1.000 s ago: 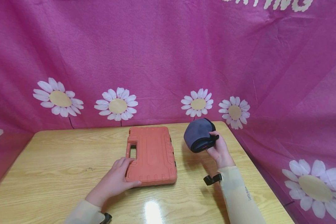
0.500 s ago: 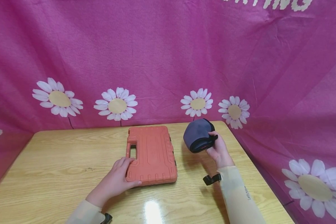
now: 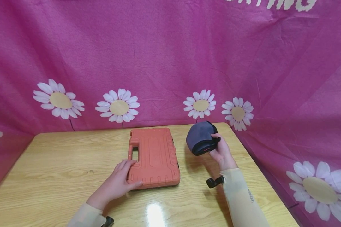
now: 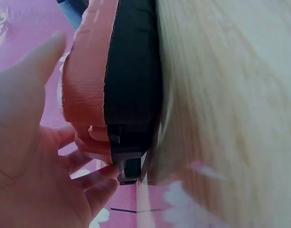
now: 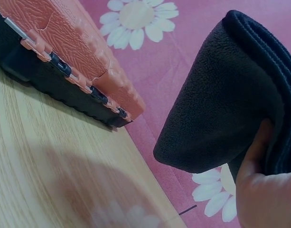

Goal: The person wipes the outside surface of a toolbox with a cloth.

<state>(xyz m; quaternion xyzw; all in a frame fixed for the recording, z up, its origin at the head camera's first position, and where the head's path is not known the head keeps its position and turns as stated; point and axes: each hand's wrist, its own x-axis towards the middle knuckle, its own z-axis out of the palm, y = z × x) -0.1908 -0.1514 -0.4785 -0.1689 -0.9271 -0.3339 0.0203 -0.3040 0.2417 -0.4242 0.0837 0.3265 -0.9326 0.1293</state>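
An orange-red plastic carry case [image 3: 154,157] with a black lower half lies flat on the table, its handle toward the left. My left hand [image 3: 117,179] rests at its near left corner, fingers along the handle side and thumb over the front edge. In the left wrist view, the slightly bent fingers [image 4: 98,183] touch the case's side, while the thumb stands out from it. To the right of the case, my right hand [image 3: 223,154] holds a folded grey-blue cloth [image 3: 200,135] with black edging above the table. The right wrist view shows the thumb pressing its dark, fuzzy surface.
The wooden table [image 3: 65,164] stands against a magenta curtain [image 3: 159,63] printed with white daisies, which also runs along the right side. Black hinges [image 5: 60,64] line the case's right side. A black strap [image 3: 215,182] is on the right wrist.
The cloth in my right hand dips very slightly. My left thumb shifts a little on the case's front edge. The case stays in place.
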